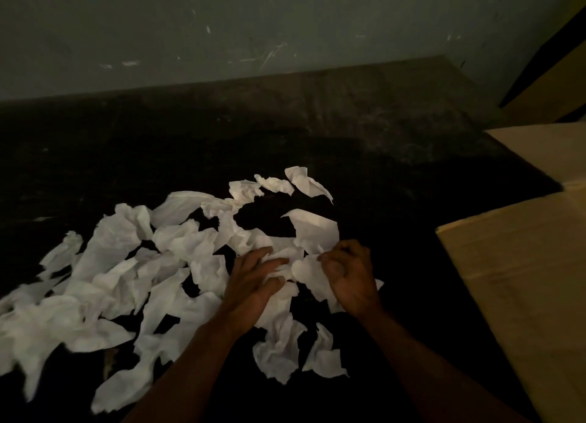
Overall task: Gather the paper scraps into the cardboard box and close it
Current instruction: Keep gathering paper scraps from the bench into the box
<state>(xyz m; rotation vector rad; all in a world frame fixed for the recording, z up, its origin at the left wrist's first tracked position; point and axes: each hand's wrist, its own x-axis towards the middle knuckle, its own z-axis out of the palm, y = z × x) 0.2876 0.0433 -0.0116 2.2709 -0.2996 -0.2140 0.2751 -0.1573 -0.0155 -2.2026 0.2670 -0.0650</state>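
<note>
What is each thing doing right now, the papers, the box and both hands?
paper scraps: crumpled, scattered over the dark surface, outside the box.
cardboard box: at the right, partly out of view; open or closed, cannot tell.
left hand: fingers spread, pressing on the scraps.
right hand: fingers curled round a scrap.

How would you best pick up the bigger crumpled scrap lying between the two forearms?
Pinch the crumpled scrap at its raised creases near the middle, coming from straight above. Its edges lie thin and flat on the dark surface, leaving little to get fingers under, while the crumpled ridges stand up and probably offer a hold.
</note>
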